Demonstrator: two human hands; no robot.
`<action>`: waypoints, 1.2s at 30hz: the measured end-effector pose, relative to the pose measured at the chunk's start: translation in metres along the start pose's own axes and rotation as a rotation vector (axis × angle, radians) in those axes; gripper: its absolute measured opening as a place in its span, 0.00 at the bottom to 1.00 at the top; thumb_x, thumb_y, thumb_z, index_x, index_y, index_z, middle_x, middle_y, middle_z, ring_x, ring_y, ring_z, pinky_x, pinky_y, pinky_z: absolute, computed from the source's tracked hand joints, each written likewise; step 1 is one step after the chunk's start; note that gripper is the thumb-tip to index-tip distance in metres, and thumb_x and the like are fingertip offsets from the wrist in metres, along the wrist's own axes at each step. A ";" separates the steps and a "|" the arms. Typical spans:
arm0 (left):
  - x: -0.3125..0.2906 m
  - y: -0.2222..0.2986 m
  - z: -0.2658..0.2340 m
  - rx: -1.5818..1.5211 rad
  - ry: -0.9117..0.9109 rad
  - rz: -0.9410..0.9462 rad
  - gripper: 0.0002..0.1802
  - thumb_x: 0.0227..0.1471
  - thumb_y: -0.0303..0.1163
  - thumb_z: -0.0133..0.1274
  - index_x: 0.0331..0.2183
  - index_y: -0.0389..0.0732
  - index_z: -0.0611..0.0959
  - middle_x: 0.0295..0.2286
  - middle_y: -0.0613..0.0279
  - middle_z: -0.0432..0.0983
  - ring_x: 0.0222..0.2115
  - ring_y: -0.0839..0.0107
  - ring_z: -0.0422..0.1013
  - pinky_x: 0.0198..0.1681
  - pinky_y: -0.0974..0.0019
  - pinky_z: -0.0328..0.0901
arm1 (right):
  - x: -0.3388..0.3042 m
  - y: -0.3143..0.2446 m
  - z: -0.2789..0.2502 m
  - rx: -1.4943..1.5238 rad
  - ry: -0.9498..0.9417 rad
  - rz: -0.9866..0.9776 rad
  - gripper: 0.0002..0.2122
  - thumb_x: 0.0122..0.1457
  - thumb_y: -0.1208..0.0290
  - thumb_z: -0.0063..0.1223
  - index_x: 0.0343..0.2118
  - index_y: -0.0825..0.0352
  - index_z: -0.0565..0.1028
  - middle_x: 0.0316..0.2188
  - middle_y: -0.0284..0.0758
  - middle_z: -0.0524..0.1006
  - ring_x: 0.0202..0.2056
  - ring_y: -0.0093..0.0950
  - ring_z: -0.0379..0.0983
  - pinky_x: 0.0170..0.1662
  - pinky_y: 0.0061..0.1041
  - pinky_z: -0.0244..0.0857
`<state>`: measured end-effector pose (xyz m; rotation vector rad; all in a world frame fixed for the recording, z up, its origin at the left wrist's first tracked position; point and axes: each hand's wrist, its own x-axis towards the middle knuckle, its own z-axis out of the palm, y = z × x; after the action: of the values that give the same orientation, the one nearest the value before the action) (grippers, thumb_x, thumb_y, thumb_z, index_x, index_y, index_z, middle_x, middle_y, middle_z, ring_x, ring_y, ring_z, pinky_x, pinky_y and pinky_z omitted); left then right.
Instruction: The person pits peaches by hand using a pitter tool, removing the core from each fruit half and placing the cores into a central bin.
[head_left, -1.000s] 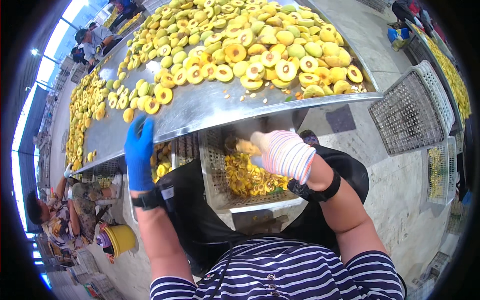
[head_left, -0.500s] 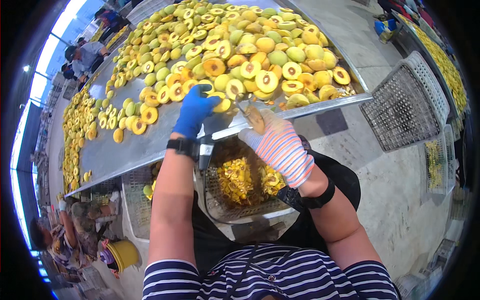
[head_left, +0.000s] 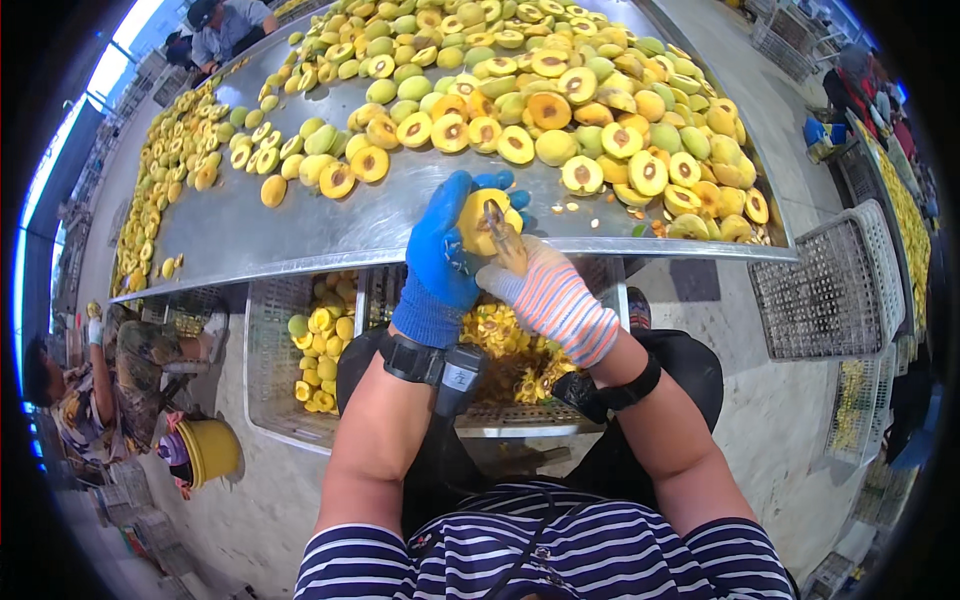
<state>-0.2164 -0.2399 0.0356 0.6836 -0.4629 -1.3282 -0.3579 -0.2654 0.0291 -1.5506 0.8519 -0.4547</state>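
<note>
My left hand (head_left: 440, 252), in a blue glove, is closed around a yellow peach half (head_left: 474, 222) just above the table's near edge. A pitting tool with a metal tip and a brownish handle (head_left: 511, 250) is gripped in my right hand (head_left: 562, 305), which wears a white glove with coloured stripes. The tool's tip rests against the cut face of the peach half, and the tip's end is partly hidden there. Beyond my hands, many halved peaches (head_left: 483, 133), most with pits showing, lie piled on the metal table (head_left: 330, 228).
Under the table edge stand a crate with peach halves (head_left: 322, 365) and a crate of yellow scraps (head_left: 540, 365). An upturned plastic crate (head_left: 815, 290) is at the right. On the left, a seated person (head_left: 85, 385) is near a yellow bucket (head_left: 212, 448). Another person (head_left: 228, 30) works across the table.
My left hand has drawn back from the pile with a peach half, to my right hand. The tool now meets its cut face. The view has shifted.
</note>
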 end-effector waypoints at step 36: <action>-0.073 0.055 -0.024 0.282 0.058 0.360 0.18 0.61 0.36 0.45 0.46 0.32 0.76 0.37 0.56 0.77 0.36 0.69 0.74 0.44 0.65 0.70 | -0.047 -0.090 0.087 0.309 -0.275 0.307 0.07 0.54 0.76 0.55 0.28 0.64 0.67 0.11 0.29 0.64 0.09 0.21 0.58 0.13 0.23 0.53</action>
<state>-0.1751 -0.1593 0.0617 0.8253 -0.6992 -0.9104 -0.3032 -0.1735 0.1098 -1.1418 0.7484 -0.1362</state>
